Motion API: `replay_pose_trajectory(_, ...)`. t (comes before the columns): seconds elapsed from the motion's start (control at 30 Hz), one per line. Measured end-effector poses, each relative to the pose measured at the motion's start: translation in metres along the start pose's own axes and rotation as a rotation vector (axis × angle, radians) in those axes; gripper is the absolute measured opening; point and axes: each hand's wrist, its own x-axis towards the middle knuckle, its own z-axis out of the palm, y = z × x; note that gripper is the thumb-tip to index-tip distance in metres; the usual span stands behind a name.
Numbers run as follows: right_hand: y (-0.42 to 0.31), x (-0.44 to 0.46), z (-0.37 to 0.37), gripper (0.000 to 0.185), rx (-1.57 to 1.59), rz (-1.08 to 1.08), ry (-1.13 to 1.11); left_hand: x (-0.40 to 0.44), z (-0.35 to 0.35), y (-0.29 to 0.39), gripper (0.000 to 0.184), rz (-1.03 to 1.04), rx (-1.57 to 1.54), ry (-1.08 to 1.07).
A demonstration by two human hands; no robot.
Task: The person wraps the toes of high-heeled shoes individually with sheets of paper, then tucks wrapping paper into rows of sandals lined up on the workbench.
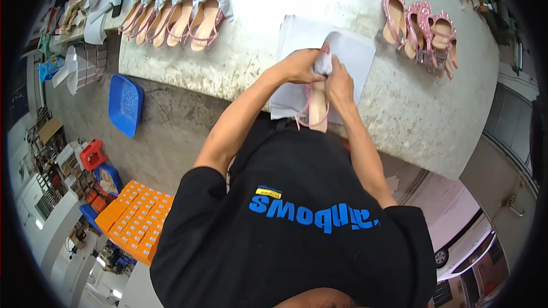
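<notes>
A pink strappy shoe [317, 105] with a beige insole is between my hands, over a stack of white paper sheets [357, 51] at the table's near edge. White paper [323, 64] covers its toe end. My left hand [303, 66] has its fingers closed around the left side of the wrapped toe. On the right side, my right hand [339, 82] pinches the same paper with closed fingers. The shoe's heel end and straps point toward my body.
Several shoes with paper-covered toes [180, 14] stand in a row at the back left of the table [228, 40]. Several glittery pink shoes [419, 28] stand at the right. A blue basin [125, 105] and orange boxes [134, 217] are off the table at left.
</notes>
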Motion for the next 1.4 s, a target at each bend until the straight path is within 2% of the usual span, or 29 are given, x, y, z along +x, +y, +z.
replay_pose_trajectory(0.03,-0.002,-0.007,-0.008,0.056,-0.006,-0.01,0.012,-0.002,-0.016,-0.005,0.062,0.008,0.006,0.013)
replay_pose_trajectory(0.1,-0.009,-0.005,-0.029,0.054,0.088,-0.084,0.147,0.001,-0.043,-0.016,0.064,-0.657,-0.405,0.156)
replay_pose_trajectory(0.17,-0.028,0.023,-0.064,0.057,0.126,-0.15,0.268,0.003,-0.024,-0.022,0.065,-0.588,0.031,0.097)
replay_pose_trajectory(0.2,-0.043,0.042,-0.089,0.059,0.127,-0.169,0.307,0.005,-0.01,-0.022,0.065,-0.584,0.028,0.105)
replay_pose_trajectory(0.27,-0.074,0.108,-0.128,0.061,0.149,-0.052,0.269,0.01,0.016,-0.021,0.063,-0.55,0.247,0.282)
replay_pose_trajectory(0.33,-0.055,0.214,-0.121,0.061,0.049,-0.056,0.306,0.008,0.033,-0.025,0.057,-0.332,0.53,0.613)
replay_pose_trajectory(0.37,-0.057,0.255,-0.123,0.06,-0.023,0.017,0.242,0.008,0.034,-0.027,0.057,-0.32,0.529,0.62)
replay_pose_trajectory(0.53,-0.053,0.396,-0.098,0.057,-0.127,0.051,0.253,0.011,0.039,-0.043,0.045,-0.235,0.406,0.637)
replay_pose_trajectory(0.6,-0.054,0.41,-0.094,0.06,-0.064,-0.178,0.203,0.009,0.046,-0.045,0.042,-0.202,0.338,0.655)
replay_pose_trajectory(0.7,-0.062,0.351,-0.125,0.063,0.227,0.023,0.05,0.009,0.047,-0.046,0.038,-0.174,0.339,0.667)
replay_pose_trajectory(0.77,-0.044,0.281,-0.131,0.063,-0.095,-0.202,0.633,0.009,0.046,-0.048,0.035,-0.134,0.359,0.685)
replay_pose_trajectory(0.83,-0.013,0.206,-0.136,0.053,-0.347,0.088,0.625,0.013,0.048,-0.047,0.034,-0.114,0.364,0.684)
replay_pose_trajectory(0.87,-0.011,0.176,-0.141,0.042,-0.397,0.278,0.452,0.014,0.047,-0.048,0.034,-0.099,0.382,0.692)
replay_pose_trajectory(0.93,0.044,0.158,-0.109,0.03,-0.554,0.25,0.392,0.008,0.044,-0.047,0.032,-0.06,0.426,0.695)
replay_pose_trajectory(0.97,0.046,0.155,-0.107,0.03,-0.536,0.261,0.399,0.007,0.04,-0.046,0.032,-0.044,0.437,0.684)
replay_pose_trajectory(1.1,0.055,0.148,-0.113,0.031,-0.406,-0.027,0.455,0.016,0.023,-0.032,0.029,-0.186,0.424,0.425)
replay_pose_trajectory(1.2,0.05,0.114,-0.108,0.038,-0.247,-0.036,0.573,0.028,0.007,-0.022,0.027,-0.203,0.524,0.489)
replay_pose_trajectory(1.3,0.0,-0.015,-0.09,0.052,-0.144,-0.304,0.603,0.022,0.012,-0.028,0.025,-0.243,0.285,0.353)
replay_pose_trajectory(1.4,-0.022,-0.108,-0.059,0.052,0.065,-0.305,0.493,0.02,0.018,-0.039,0.018,-0.122,0.239,0.338)
